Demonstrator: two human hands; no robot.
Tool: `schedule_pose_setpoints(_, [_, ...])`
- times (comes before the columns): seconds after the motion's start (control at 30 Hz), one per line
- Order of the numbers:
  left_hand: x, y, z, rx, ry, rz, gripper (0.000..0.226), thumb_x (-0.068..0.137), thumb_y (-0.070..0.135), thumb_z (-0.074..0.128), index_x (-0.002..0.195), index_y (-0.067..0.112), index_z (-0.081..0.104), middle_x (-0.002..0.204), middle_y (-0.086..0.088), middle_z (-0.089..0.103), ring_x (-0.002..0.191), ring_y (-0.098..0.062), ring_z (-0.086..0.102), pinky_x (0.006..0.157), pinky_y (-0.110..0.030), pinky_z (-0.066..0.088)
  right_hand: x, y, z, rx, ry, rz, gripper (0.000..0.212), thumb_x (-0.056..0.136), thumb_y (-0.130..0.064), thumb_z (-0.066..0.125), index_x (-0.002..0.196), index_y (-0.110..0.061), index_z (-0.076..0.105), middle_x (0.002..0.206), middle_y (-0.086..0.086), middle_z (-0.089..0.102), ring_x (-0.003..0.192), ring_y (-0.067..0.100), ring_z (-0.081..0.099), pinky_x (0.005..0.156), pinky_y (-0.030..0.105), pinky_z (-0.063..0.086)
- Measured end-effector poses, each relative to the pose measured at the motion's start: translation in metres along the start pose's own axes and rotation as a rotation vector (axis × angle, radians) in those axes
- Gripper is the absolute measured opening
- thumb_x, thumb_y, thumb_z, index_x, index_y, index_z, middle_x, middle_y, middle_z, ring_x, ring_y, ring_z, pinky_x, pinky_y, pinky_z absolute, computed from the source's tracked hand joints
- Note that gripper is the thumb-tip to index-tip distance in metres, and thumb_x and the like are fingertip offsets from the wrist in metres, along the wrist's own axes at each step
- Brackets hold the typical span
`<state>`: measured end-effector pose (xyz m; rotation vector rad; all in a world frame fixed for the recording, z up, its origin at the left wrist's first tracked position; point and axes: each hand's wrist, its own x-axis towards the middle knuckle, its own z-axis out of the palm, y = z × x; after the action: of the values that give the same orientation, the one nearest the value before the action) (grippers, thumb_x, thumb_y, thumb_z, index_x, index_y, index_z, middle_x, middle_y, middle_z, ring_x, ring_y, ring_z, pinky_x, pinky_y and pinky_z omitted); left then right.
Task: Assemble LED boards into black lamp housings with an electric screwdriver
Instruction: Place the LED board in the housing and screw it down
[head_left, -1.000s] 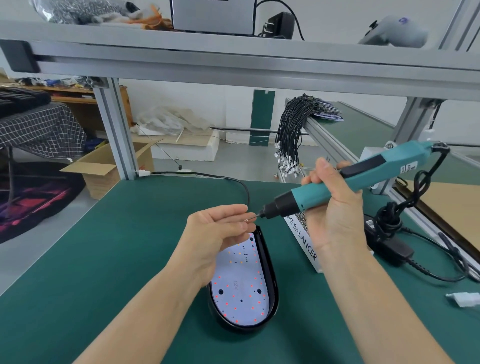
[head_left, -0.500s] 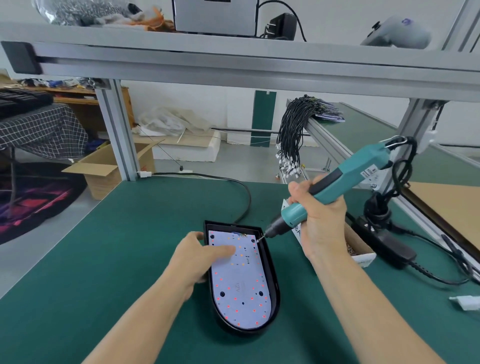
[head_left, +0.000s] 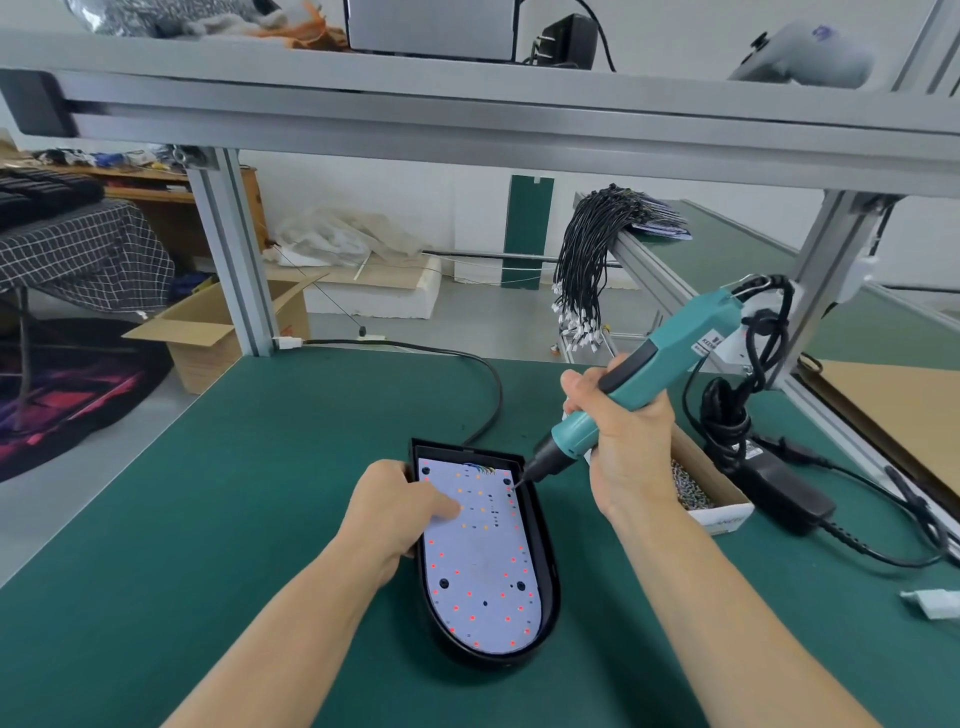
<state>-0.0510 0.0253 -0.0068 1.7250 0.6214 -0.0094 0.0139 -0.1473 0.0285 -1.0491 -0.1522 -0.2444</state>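
Note:
A black lamp housing (head_left: 545, 561) lies on the green bench in front of me, with a white LED board (head_left: 480, 566) dotted with red and orange LEDs seated inside it. My left hand (head_left: 397, 512) rests on the housing's left rim, fingers pressing on the board's upper left. My right hand (head_left: 626, 441) grips a teal electric screwdriver (head_left: 644, 379), tilted down to the left. Its bit tip touches the board's upper right corner by a dark screw hole.
A small cardboard box of screws (head_left: 698, 488) sits just right of my right hand. A black power adapter (head_left: 784, 493) and coiled cables lie further right. A white connector (head_left: 935, 603) lies at the right edge. An aluminium frame post (head_left: 234, 260) stands at the back left.
The screwdriver came down from mid-air to the board's upper right corner. My left hand left the bit tip and settled on the board and the housing's left rim.

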Motion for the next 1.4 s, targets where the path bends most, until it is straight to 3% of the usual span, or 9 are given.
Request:
schedule_pose_setpoints(0.47, [0.005, -0.007, 0.001, -0.041, -0.010, 0.021, 0.029, 0.071, -0.004, 0.071, 0.096, -0.015, 0.061, 0.077, -0.015, 0.064, 0.067, -0.027, 0.056, 0.065, -0.034, 0.039, 0.004, 0.001, 0.000, -0.008, 0.002, -0.006, 0.039, 0.075, 0.012, 0.071, 0.067, -0.022, 0.052, 0.064, 0.002, 0.055, 0.057, 0.020, 0.048, 0.070, 0.039, 0.043])
schedule_pose_setpoints(0.67, [0.006, -0.008, 0.000, -0.032, -0.021, 0.023, 0.030, 0.071, -0.003, 0.071, 0.097, -0.014, 0.061, 0.079, -0.016, 0.062, 0.069, -0.026, 0.055, 0.066, -0.036, 0.041, 0.006, 0.004, -0.001, -0.048, -0.029, -0.017, 0.036, 0.075, 0.009, 0.072, 0.072, -0.020, 0.051, 0.062, -0.004, 0.057, 0.055, 0.015, 0.051, 0.063, 0.028, 0.048])
schedule_pose_setpoints(0.77, [0.006, -0.007, 0.000, -0.026, -0.032, 0.019, 0.027, 0.071, -0.003, 0.070, 0.095, -0.010, 0.064, 0.078, -0.015, 0.059, 0.069, -0.025, 0.052, 0.065, -0.036, 0.040, 0.009, 0.001, -0.002, -0.047, -0.140, 0.014, 0.032, 0.070, 0.001, 0.078, 0.077, -0.016, 0.051, 0.064, -0.003, 0.057, 0.058, 0.015, 0.052, 0.064, 0.026, 0.048])
schedule_pose_setpoints(0.87, [0.004, -0.007, 0.000, -0.031, -0.027, 0.014, 0.029, 0.070, -0.003, 0.071, 0.096, -0.013, 0.061, 0.078, -0.015, 0.060, 0.069, -0.025, 0.053, 0.066, -0.036, 0.039, 0.013, -0.002, -0.004, -0.020, -0.213, 0.071, 0.028, 0.072, -0.017, 0.075, 0.084, -0.014, 0.050, 0.063, -0.003, 0.056, 0.059, 0.016, 0.051, 0.069, 0.033, 0.044])
schedule_pose_setpoints(1.0, [0.002, -0.005, 0.000, -0.034, -0.028, 0.002, 0.030, 0.070, -0.003, 0.070, 0.097, -0.014, 0.061, 0.077, -0.015, 0.059, 0.068, -0.025, 0.052, 0.066, -0.036, 0.037, 0.015, -0.002, -0.004, -0.080, -0.266, 0.053, 0.018, 0.077, -0.012, 0.067, 0.084, -0.014, 0.051, 0.063, -0.003, 0.057, 0.062, 0.017, 0.051, 0.076, 0.041, 0.040])
schedule_pose_setpoints(1.13, [0.000, -0.004, 0.000, -0.028, -0.024, -0.002, 0.031, 0.070, -0.003, 0.071, 0.097, -0.014, 0.061, 0.076, -0.015, 0.060, 0.068, -0.025, 0.052, 0.065, -0.035, 0.037, 0.016, -0.004, -0.005, -0.055, -0.411, 0.060, 0.020, 0.071, -0.006, 0.063, 0.083, -0.020, 0.053, 0.067, -0.002, 0.053, 0.066, 0.019, 0.049, 0.075, 0.034, 0.041])
schedule_pose_setpoints(1.23, [-0.001, -0.001, -0.001, -0.039, -0.017, -0.007, 0.031, 0.069, -0.004, 0.071, 0.096, -0.015, 0.060, 0.076, -0.016, 0.060, 0.068, -0.026, 0.052, 0.065, -0.036, 0.038, 0.015, -0.008, -0.006, -0.030, -0.544, 0.120, 0.027, 0.058, -0.012, 0.070, 0.079, -0.023, 0.058, 0.066, -0.003, 0.050, 0.069, 0.019, 0.048, 0.073, 0.026, 0.043])
schedule_pose_setpoints(1.4, [-0.002, -0.003, -0.003, -0.033, -0.020, -0.018, 0.026, 0.071, -0.004, 0.071, 0.094, -0.011, 0.064, 0.092, -0.026, 0.071, 0.070, -0.029, 0.059, 0.067, -0.037, 0.042, 0.019, -0.019, -0.001, 0.144, -0.352, 0.088, 0.025, 0.069, -0.004, 0.069, 0.076, -0.015, 0.048, 0.067, 0.001, 0.049, 0.062, 0.017, 0.047, 0.071, 0.031, 0.043])
